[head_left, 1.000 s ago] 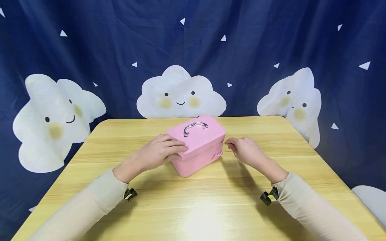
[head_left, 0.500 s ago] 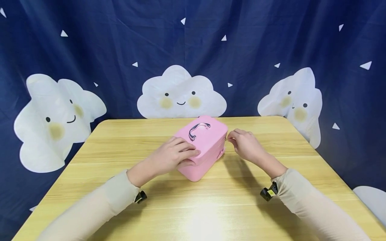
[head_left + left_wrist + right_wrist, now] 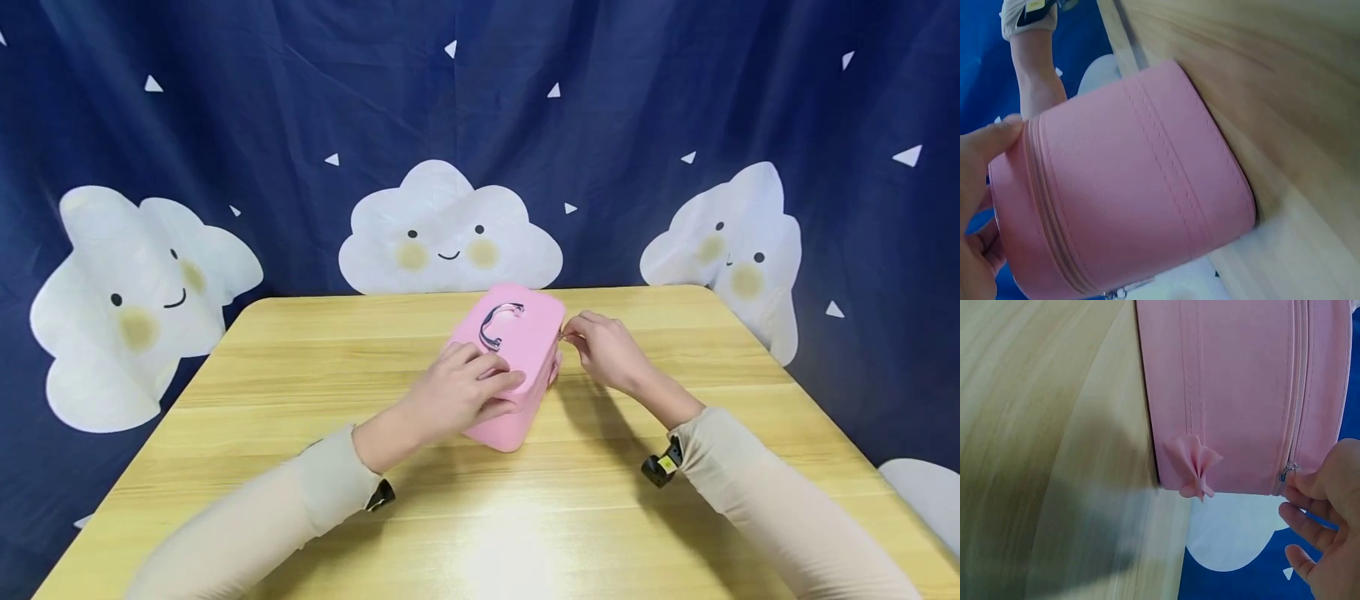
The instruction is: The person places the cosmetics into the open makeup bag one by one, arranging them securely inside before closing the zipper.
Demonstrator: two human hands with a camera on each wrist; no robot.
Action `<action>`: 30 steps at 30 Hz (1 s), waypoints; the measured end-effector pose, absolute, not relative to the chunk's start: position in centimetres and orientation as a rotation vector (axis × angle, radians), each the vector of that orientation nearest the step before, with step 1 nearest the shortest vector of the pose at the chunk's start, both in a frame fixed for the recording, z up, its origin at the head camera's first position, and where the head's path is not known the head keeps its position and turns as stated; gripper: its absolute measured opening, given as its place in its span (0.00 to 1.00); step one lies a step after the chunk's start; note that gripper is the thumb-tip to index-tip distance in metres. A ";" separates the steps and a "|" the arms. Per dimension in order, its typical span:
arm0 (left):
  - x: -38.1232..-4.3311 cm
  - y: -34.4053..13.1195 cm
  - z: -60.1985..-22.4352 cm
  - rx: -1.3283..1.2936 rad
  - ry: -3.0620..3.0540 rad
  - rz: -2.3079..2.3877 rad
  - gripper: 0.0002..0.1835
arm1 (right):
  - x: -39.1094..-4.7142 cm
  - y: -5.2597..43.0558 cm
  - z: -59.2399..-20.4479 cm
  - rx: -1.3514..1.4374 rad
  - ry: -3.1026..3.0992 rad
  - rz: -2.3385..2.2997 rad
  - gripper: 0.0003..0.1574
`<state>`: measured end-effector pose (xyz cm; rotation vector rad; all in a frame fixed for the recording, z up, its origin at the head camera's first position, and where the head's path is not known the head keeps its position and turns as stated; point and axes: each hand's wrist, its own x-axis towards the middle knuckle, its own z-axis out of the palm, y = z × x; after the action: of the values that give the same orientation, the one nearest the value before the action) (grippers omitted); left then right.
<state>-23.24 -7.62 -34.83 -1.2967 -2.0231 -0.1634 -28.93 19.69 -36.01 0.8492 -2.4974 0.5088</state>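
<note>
A pink zippered vanity case (image 3: 517, 367) stands on the table, its silver handle (image 3: 495, 325) on the lid. My left hand (image 3: 461, 392) grips the near left part of the lid, fingers over the top and thumb on the side by the zipper (image 3: 1050, 212). At the case's far right corner, my right hand (image 3: 607, 350) pinches the small metal zipper pull (image 3: 1287, 470) between thumb and forefinger. The zipper line along the side in the right wrist view looks closed. A pink bow (image 3: 1196, 467) sits low on that side, near the corner.
The light wooden table (image 3: 300, 350) reaches back to a dark blue curtain (image 3: 450, 108) printed with white smiling clouds. Wrist cameras (image 3: 660, 467) are strapped below both sleeves.
The case has turned, its near end swinging to the right, and my left hand has moved right along with it. My right hand has shifted slightly back, still pinching the zipper pull.
</note>
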 end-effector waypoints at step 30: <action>-23.6 -5.1 -34.4 -1.256 -2.120 -0.151 0.16 | -26.8 20.4 -35.8 1.041 -2.465 0.605 0.05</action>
<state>-23.57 -5.13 -34.41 -1.2560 -2.1197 -0.1507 -26.79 20.42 -35.85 1.0415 -2.4651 0.6048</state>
